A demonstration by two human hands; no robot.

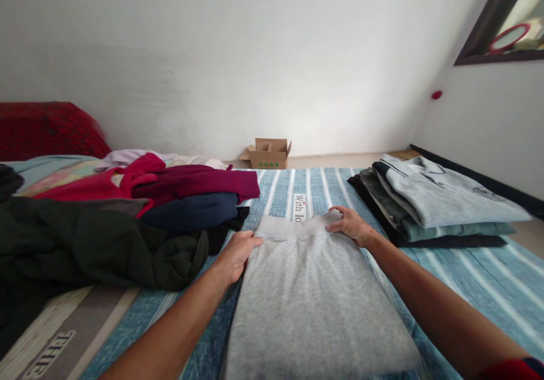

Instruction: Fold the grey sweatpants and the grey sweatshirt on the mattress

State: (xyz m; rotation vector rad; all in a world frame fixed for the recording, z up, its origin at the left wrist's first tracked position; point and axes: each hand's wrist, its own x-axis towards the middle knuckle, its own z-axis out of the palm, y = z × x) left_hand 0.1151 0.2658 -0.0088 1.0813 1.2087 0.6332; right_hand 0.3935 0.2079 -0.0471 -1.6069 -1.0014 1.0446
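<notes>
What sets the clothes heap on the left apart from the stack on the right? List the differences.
The heap is crumpled and loose; the stack is folded flat. The heap mixes red, maroon, navy and black; the stack is mostly grey over black. Both lie on the striped bedspread, either side of the grey garment.

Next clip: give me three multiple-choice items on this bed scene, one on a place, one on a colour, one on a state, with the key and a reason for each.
1. Where is the folded stack?
A. right of the grey garment
B. on the red pillow
C. inside the box

2. What colour is the bedspread?
A. yellow
B. blue with pale stripes
C. black

3. How are the hands?
A. both in the air
B. one inside the box
C. both on the grey garment's far edge

Key: 1 A, the stack lies on the bed's right side beside the garment. 2 B, striped blue cloth shows around the garment. 3 C, the left hand and right hand rest at its far corners.
</notes>
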